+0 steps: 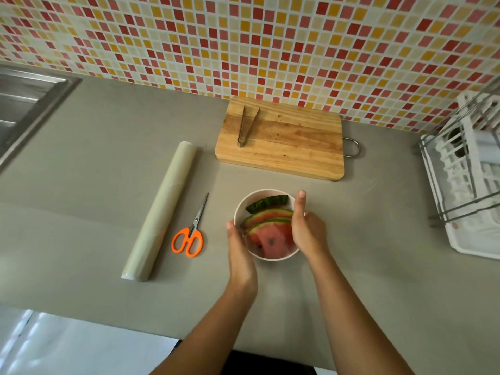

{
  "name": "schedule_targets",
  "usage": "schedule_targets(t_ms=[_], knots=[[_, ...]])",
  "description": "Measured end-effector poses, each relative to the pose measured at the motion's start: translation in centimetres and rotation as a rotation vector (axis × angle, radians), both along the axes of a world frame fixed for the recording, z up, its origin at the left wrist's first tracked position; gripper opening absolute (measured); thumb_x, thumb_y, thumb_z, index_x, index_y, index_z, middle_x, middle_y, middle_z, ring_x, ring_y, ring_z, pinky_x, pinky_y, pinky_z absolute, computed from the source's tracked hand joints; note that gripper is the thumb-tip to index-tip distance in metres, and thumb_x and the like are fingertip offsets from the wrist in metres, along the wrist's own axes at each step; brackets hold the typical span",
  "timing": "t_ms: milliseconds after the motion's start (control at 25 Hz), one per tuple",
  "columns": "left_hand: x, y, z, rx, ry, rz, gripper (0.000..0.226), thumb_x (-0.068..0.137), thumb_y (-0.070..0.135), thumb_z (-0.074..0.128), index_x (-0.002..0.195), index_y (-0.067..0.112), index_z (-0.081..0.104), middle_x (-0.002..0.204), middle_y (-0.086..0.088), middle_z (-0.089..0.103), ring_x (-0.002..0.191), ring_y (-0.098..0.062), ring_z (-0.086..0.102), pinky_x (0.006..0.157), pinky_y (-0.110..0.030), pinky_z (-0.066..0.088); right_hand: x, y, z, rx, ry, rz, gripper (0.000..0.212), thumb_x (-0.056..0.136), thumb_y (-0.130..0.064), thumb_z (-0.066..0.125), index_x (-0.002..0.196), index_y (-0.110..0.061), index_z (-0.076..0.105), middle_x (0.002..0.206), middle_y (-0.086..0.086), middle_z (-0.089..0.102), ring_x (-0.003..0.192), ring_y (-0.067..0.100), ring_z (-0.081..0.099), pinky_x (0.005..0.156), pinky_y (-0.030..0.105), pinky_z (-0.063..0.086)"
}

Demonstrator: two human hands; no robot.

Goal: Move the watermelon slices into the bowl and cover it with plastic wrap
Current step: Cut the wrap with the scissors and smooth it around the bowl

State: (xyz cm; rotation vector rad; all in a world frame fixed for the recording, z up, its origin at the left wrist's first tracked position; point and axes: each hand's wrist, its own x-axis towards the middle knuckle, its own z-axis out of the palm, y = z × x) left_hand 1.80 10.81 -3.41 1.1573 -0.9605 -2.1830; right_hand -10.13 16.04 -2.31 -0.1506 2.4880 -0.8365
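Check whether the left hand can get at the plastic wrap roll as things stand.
Probably yes. The left hand holds the bowl, and the plastic wrap roll lies further left on the counter. Only the scissors lie between them, flat on the counter.

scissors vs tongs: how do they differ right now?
The scissors lie on the counter; the tongs lie on the board. The scissors have orange handles; the tongs are bare metal. The scissors' blades are closed; the tongs' arms splay open. Both point toward the wall, untouched.
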Motion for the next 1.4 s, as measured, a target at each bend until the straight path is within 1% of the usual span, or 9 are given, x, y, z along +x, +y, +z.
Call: schedule_targets(t_ms=[160, 320, 400, 480, 600, 720, 960, 1080, 1400], knots=[[-1.8, -5.1, 0.8, 0.026, 0.087, -0.098, 0.078, 0.096, 0.057, 0.006, 0.129, 0.003, 0.054, 0.119, -0.022, 0.064, 0.112, -0.032, 0.061, 0.095, -0.042, 0.049, 1.0, 0.0, 0.3, -0.038, -0.127, -0.067, 0.101, 0.077, -0.077, -0.002, 0.099, -0.006, 0.065, 0.1, 0.02, 0.061, 0.081, 0.03, 0.053, 0.072, 0.033, 0.038], [-1.6, -6.5, -0.3, 0.012, -0.005, -0.072, 0.073, 0.095, 0.06, 0.01, 0.146, 0.013, 0.032, 0.147, -0.008, 0.043, 0.132, -0.023, 0.044, 0.11, -0.04, 0.034, -0.2, 0.4, 0.4, 0.046, -0.126, -0.047, 0.115, 0.068, -0.085, -0.003, 0.12, -0.002, 0.058, 0.123, 0.025, 0.055, 0.107, 0.036, 0.054, 0.086, 0.035, 0.041], [-1.4, -5.3, -1.1, 0.007, 0.034, 0.019, 0.066, 0.097, 0.055, 0.012, 0.144, 0.015, 0.037, 0.147, -0.007, 0.044, 0.132, -0.021, 0.044, 0.112, -0.041, 0.032, -1.2, 0.0, 0.2, -0.157, -0.036, -0.048, 0.105, 0.075, -0.08, 0.0, 0.132, -0.005, 0.047, 0.136, 0.021, 0.049, 0.124, 0.034, 0.047, 0.101, 0.037, 0.037], [-1.7, -4.2, -1.5, 0.011, 0.065, 0.022, 0.065, 0.098, 0.054, 0.013, 0.132, 0.015, 0.052, 0.132, -0.01, 0.059, 0.121, -0.022, 0.056, 0.104, -0.04, 0.042, -1.0, -1.1, -0.1, -0.509, -0.164, -0.146, 0.085, 0.083, -0.072, 0.005, 0.14, -0.017, 0.038, 0.144, 0.007, 0.044, 0.13, 0.027, 0.044, 0.108, 0.038, 0.034], [-2.7, -4.0, -1.2, 0.093, -0.133, 0.054, 0.071, 0.093, 0.065, 0.017, 0.123, 0.016, 0.058, 0.123, -0.012, 0.064, 0.112, -0.026, 0.061, 0.101, -0.045, 0.046, 0.2, -2.3, -1.2, -0.713, -0.254, -0.25, 0.066, 0.09, -0.064, 0.009, 0.115, -0.031, 0.061, 0.117, 0.006, 0.067, 0.104, 0.021, 0.065, 0.089, 0.037, 0.053], [-3.3, -4.3, -0.8, 0.111, -0.349, 0.081, 0.08, 0.084, 0.074, 0.017, 0.131, 0.02, 0.054, 0.129, -0.012, 0.06, 0.116, -0.029, 0.058, 0.105, -0.048, 0.041, 0.5, -2.6, -1.8, -0.782, -0.265, -0.379, 0.07, 0.088, -0.068, 0.011, 0.094, -0.03, 0.069, 0.099, 0.008, 0.073, 0.088, 0.02, 0.071, 0.076, 0.032, 0.056], [-3.9, -4.0, 1.4, -0.198, -0.645, 0.025, 0.092, 0.088, 0.068, 0.002, 0.128, 0.006, 0.056, 0.13, -0.021, 0.055, 0.121, -0.037, 0.049, 0.106, -0.047, 0.036, 0.1, -2.8, -2.0, -0.817, -0.257, -0.459, 0.072, 0.09, -0.066, 0.01, 0.083, -0.027, 0.07, 0.1, 0.014, 0.071, 0.094, 0.027, 0.068, 0.085, 0.04, 0.055], [-3.7, -4.1, 1.6, -0.345, -0.7, -0.038, 0.089, 0.088, 0.067, -0.001, 0.129, 0.012, 0.056, 0.128, -0.02, 0.057, 0.121, -0.036, 0.049, 0.105, -0.047, 0.035, 0.2, -2.8, -1.8, -0.803, -0.255, -0.463, 0.073, 0.089, -0.068, 0.01, 0.085, -0.024, 0.069, 0.1, 0.014, 0.071, 0.093, 0.028, 0.068, 0.087, 0.043, 0.054], [-2.9, -5.3, 1.5, -0.604, -0.805, -0.238, 0.085, 0.085, 0.071, 0.004, 0.113, 0.006, 0.053, 0.104, -0.02, 0.059, 0.106, -0.037, 0.054, 0.081, -0.039, 0.033, 0.2, -3.0, -1.4, -0.744, -0.255, -0.456, 0.078, 0.087, -0.069, 0.011, 0.093, -0.019, 0.069, 0.104, 0.015, 0.07, 0.097, 0.029, 0.066, 0.092, 0.046, 0.052]])
